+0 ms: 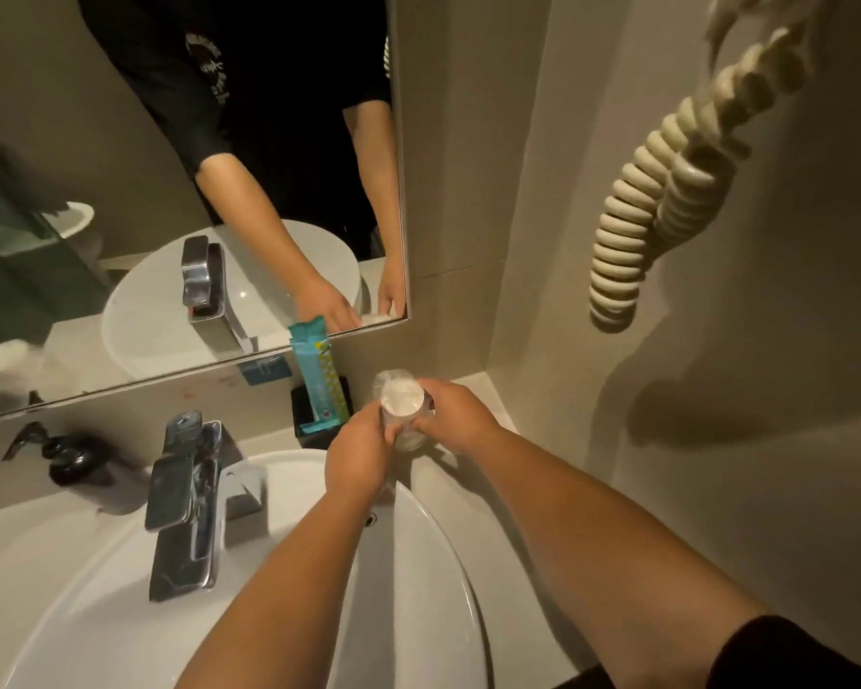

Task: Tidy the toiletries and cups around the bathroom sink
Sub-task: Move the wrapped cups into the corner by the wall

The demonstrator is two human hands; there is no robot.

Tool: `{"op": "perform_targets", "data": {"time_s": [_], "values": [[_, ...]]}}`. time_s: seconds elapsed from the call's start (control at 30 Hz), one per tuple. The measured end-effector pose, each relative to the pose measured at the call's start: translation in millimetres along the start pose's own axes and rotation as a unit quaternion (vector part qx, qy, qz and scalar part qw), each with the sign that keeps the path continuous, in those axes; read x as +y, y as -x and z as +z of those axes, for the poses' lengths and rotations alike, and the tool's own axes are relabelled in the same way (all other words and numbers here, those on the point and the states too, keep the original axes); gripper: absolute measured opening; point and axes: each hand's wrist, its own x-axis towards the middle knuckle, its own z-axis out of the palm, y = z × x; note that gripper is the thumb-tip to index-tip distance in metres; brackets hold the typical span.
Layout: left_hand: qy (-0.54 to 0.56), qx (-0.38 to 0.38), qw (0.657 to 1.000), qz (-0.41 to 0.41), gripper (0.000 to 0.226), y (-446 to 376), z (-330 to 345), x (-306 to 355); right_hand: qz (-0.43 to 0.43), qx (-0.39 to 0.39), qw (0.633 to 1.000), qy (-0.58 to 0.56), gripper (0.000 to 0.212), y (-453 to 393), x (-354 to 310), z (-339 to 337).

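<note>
Both hands are wrapped around one thing here: a plastic-wrapped clear drinking cup (399, 407), held between them just past the back right rim of the white oval sink basin (433, 554). The left hand (360, 457) pinches the lower side, and the right hand (456, 417) cups it from the other side. So the hands are together and clamped on that cup. I can't tell whether its base is touching the pale table (473, 390) or hanging just above it, since the fingers hide the bottom.

Just left of the hands is a small black square holder (309, 415) with a teal sachet packet (319, 375) standing up out of it, leaning toward the mirror. Well off to the left, beyond the chrome tap (185, 504), there's a dark pump soap bottle (73, 462).

If this were me, I'd set the cup down upright in the back corner beyond the right hand, beside the holder but not bumping it, because that packet looks tippy. The wrap is probably slippery, so I'd keep both hands on until it sits flat, then let go one at a time. I'd also keep it off the basin rim, since that curve would let it slide into the bowl.
</note>
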Motion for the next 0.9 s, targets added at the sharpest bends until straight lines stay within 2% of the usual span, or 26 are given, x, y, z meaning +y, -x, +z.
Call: {"op": "perform_targets", "data": {"time_s": [0.3,0.5,0.67,0.9], "values": [[-0.121,-0.012,0.991,-0.052,0.016,-18,20,4,0.008,-0.017,1.000,0.004,0.044,-27,15,6],[-0.163,-0.016,0.984,-0.064,0.019,-21,22,8,0.017,-0.025,1.000,0.008,0.052,-35,21,10],[-0.153,-0.014,0.986,-0.071,0.021,-19,20,9,0.027,-0.036,0.999,0.025,0.053,-37,19,9],[-0.094,-0.027,0.992,-0.078,0.039,-12,18,10,0.048,-0.047,0.994,0.090,0.082,-23,7,-10]]}}
